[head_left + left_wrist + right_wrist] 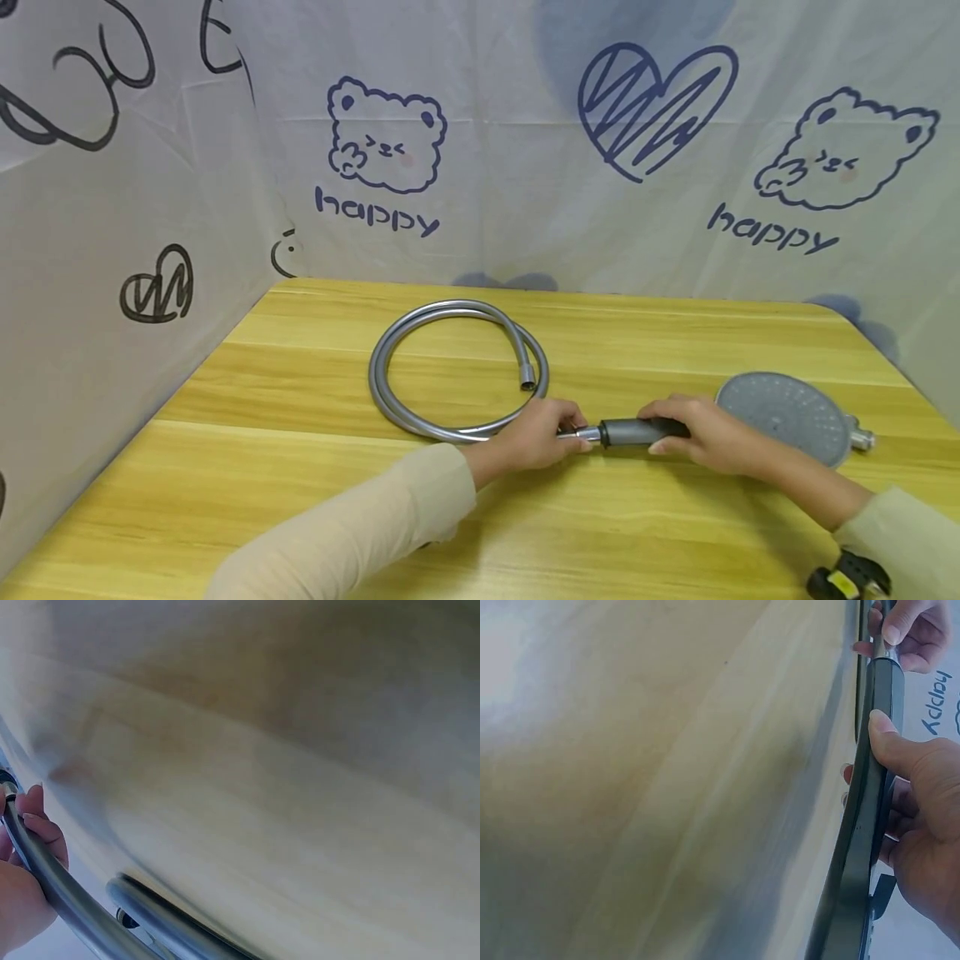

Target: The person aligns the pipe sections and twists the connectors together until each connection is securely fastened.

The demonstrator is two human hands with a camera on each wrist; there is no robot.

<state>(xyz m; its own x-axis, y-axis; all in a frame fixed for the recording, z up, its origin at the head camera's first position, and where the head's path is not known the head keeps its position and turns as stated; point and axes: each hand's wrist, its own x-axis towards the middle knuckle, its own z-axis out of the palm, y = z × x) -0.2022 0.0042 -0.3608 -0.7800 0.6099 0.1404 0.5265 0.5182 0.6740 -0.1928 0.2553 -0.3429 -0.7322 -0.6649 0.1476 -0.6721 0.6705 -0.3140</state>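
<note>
A grey shower head lies at the right of the table in the head view, its round nozzle face [783, 417] turned up. My right hand [701, 429] grips its grey handle [633, 432], thumb on the near side in the right wrist view. At the handle's tip, my left hand [536, 433] pinches the silver end of a shower hose [378, 379]. That end meets the handle; whether it is threaded on I cannot tell. The hose lies coiled on the table, with its other end [527, 379] loose inside the loop. In the left wrist view, fingers [46, 832] curl round the hose.
The wood-patterned table [300, 492] spreads under everything. A small silver fitting [862, 435] shows past the right edge of the nozzle face. White cloth [510, 167] with drawn bears and hearts hangs behind and at the left. A black wrist device [847, 575] sits by the right sleeve.
</note>
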